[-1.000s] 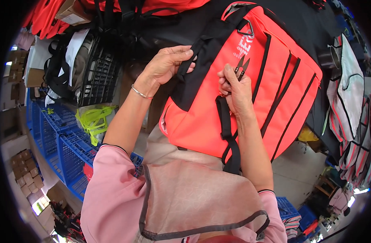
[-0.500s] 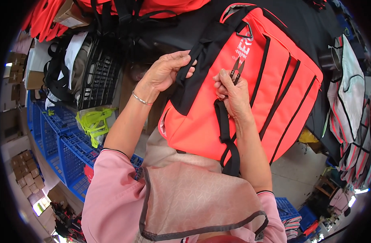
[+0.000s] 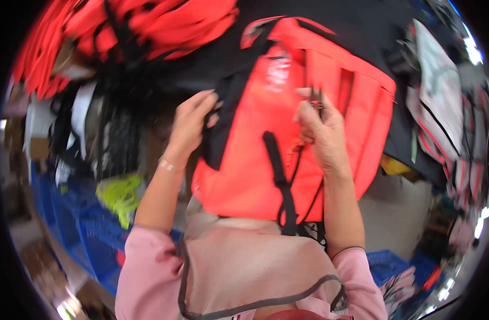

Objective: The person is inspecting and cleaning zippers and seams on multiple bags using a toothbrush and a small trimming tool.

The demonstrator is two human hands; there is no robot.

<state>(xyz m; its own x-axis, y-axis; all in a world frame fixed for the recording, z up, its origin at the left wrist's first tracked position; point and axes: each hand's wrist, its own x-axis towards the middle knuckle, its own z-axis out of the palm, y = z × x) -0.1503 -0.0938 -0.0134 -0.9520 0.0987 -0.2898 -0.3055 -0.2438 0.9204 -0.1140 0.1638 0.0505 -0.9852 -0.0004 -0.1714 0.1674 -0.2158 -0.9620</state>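
— Holding what, exactly?
— The left hand (image 3: 194,120) grips the black edge of an orange backpack (image 3: 287,133) lying against the person's apron (image 3: 244,261), at centre. The right hand (image 3: 319,128) pinches a small dark tool (image 3: 316,98), blurred, against the fabric.
— And further left?
— Blue crates (image 3: 89,234).

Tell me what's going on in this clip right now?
A person in pink sleeves and a beige apron holds an orange backpack with black trim up in front of them. The left hand grips its black upper edge, while the right hand pinches a small dark tool, possibly thread snips, against the orange front. A black strap hangs down the middle. More orange bags and blue crates lie around.
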